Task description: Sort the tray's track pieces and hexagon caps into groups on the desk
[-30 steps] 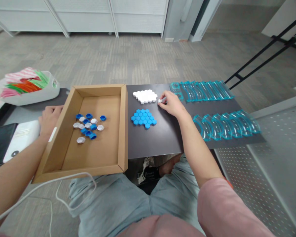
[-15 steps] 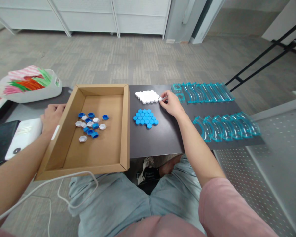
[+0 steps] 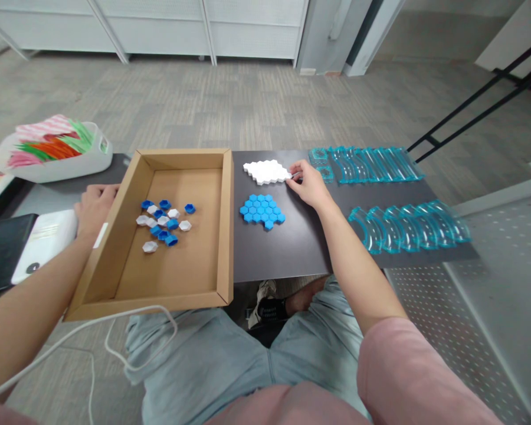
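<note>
My right hand rests on the dark table, fingertips pinched at the right edge of a cluster of white hexagon tiles; the piece it touches sits against the cluster. Just below lies a cluster of blue hexagon tiles. My left hand grips the left wall of a shallow cardboard box, fingers curled over its rim. Inside the box lie several loose blue and white hexagon tiles.
Two rows of clear teal curved pieces lie on the table's right side. A white basket of coloured strips stands at the far left, a white device and dark tablet nearer. A white cable crosses my lap.
My right hand has pushed a white hexagon tile leftward against the white cluster. The view has shifted slightly; my left hand stays on the box.
</note>
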The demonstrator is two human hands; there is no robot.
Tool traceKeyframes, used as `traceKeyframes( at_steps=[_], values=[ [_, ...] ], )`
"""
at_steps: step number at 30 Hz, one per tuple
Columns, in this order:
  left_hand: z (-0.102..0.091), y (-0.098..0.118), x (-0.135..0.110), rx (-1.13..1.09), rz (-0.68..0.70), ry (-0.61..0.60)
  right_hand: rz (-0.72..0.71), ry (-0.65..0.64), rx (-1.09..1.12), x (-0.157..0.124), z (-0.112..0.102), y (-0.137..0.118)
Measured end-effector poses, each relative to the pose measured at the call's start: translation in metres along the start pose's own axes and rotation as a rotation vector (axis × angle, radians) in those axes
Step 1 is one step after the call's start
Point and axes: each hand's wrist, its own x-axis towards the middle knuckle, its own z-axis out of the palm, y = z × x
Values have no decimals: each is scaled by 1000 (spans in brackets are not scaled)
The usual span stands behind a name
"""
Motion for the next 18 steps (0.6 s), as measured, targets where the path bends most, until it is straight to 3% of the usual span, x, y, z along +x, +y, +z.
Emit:
traceKeyframes(
  at_steps=[18],
  values=[
    [-1,2,0,-15,-10,6,8,2,-13,-1,1,0]
  ],
)
